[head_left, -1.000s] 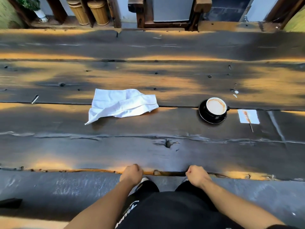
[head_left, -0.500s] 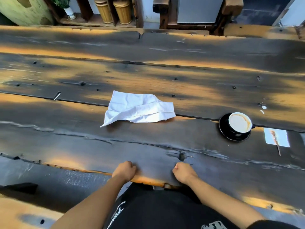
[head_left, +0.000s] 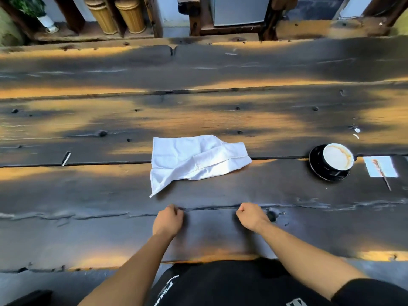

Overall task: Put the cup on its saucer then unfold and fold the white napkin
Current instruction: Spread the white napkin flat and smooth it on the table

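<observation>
Grip: both hands are curled into loose fists and hold nothing; the left hand [head_left: 168, 219] and right hand [head_left: 251, 216] rest knuckles-up on the table [head_left: 88, 228], near the front edge.
Cup: the cup [head_left: 337, 156] already sits on its saucer [head_left: 315, 166], far to the right, well apart from both hands; it looks off-centre, toward the saucer's far right side.
Napkin: the white napkin [head_left: 194, 161] lies crumpled and partly folded straight ahead of the hands, one corner trailing toward the left hand, not touching it.
Paper slip: a small pale slip [head_left: 379, 166] with a thin stick across it lies just beside the saucer on the right.
Step in hand: judging by the cup's place, the first part looks done; the napkin is next and is untouched.
How to do it well: open both fists before reaching, pinch two separate corners, one per hand, rather than grabbing the bunched middle.
Unfolding: lift lightly and draw the corners apart, then lay the cloth flat and smooth the creases outward with straight fingers.
Folding: bring edge to edge, line up the stitched hems, press the crease along its length.
Risk: the rough planks and the gap under the cloth may snag a hem; pulling to the right could sweep cloth toward the cup.
</observation>
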Demonstrator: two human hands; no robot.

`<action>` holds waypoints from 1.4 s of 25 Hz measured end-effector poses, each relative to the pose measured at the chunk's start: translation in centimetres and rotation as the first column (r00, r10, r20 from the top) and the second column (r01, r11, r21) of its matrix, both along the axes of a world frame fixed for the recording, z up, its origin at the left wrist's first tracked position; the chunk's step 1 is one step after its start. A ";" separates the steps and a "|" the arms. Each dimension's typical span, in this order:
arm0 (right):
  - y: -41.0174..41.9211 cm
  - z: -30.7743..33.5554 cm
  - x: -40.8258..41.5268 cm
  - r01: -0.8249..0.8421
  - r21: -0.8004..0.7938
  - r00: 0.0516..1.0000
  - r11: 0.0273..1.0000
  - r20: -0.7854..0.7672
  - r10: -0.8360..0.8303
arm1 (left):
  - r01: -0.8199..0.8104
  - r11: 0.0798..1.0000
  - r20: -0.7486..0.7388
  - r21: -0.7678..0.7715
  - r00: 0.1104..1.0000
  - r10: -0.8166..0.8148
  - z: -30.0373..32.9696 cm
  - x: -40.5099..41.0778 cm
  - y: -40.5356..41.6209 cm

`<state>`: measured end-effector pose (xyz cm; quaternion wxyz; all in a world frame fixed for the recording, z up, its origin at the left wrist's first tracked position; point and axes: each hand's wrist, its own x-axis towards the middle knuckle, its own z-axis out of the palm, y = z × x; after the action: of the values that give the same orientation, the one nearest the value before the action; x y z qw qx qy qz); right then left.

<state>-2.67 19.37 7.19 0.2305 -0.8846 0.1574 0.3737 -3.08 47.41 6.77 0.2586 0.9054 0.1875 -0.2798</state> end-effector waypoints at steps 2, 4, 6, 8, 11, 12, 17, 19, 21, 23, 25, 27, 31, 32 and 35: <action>1.1 -0.1 1.4 0.099 0.003 0.995 0.995 0.016 -0.099 | -0.101 0.993 0.017 -0.067 0.995 0.102 0.0 1.5 1.1; 2.1 -0.4 2.9 0.240 0.045 0.970 0.970 0.037 -0.242 | -0.268 0.944 0.012 -0.192 0.961 0.275 0.1 2.8 2.0; 2.9 -0.7 4.6 0.366 0.095 0.926 0.926 0.057 -0.373 | -0.449 0.834 -0.009 -0.320 0.882 0.471 0.2 4.2 2.8; 3.2 -1.0 6.9 0.448 0.135 0.885 0.884 0.073 -0.460 | -0.536 0.773 -0.004 -0.340 0.823 0.568 0.1 5.6 3.5; 3.2 -1.1 10.7 0.514 0.199 0.831 0.834 0.126 -0.542 | -0.620 0.727 -0.027 -0.296 0.766 0.642 -0.3 7.6 4.3; 3.1 -1.2 12.1 0.539 0.213 0.811 0.815 0.131 -0.570 | -0.647 0.708 -0.042 -0.284 0.746 0.664 -0.6 8.2 4.7; 1.5 -3.3 17.6 0.700 0.155 0.681 0.697 0.145 -0.717 | -0.749 0.609 -0.118 -0.262 0.651 0.750 -2.5 10.1 5.8; 0.9 -3.9 18.4 0.789 0.143 0.584 0.597 0.129 -0.802 | -0.808 0.521 -0.150 -0.273 0.571 0.807 -3.2 10.6 6.0; 0.6 -4.2 18.9 0.834 0.136 0.521 0.534 0.120 -0.845 | -0.848 0.453 -0.172 -0.275 0.507 0.844 -3.6 11.1 6.1; 0.5 -4.4 19.1 0.838 0.131 0.516 0.530 0.129 -0.847 | -0.858 0.440 -0.181 -0.266 0.493 0.851 -4.1 11.4 6.0; 0.4 -4.6 18.9 0.823 0.160 0.524 0.545 0.155 -0.838 | -0.859 0.434 -0.185 -0.271 0.488 0.853 -4.2 11.6 6.0; 0.2 -4.8 18.4 0.814 0.174 0.526 0.554 0.182 -0.831 | -0.864 0.413 -0.199 -0.288 0.476 0.857 -4.1 11.5 6.0; 0.1 -4.0 17.9 0.805 0.218 0.527 0.552 0.167 -0.833 | -0.875 0.330 -0.276 -0.354 0.434 0.858 -3.1 10.9 6.6; 0.1 -3.6 17.7 0.810 0.242 0.508 0.535 0.166 -0.845 | -0.881 0.302 -0.286 -0.365 0.415 0.864 -2.7 10.7 6.9; -0.4 -2.7 16.1 0.825 0.325 0.441 0.461 0.138 -0.887 | -0.891 0.284 -0.290 -0.355 0.394 0.872 -2.1 9.4 8.1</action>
<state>13.39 18.92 4.45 0.5002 -0.6952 0.5091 0.0856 6.35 55.50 4.66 0.5701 0.5559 0.5875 -0.1440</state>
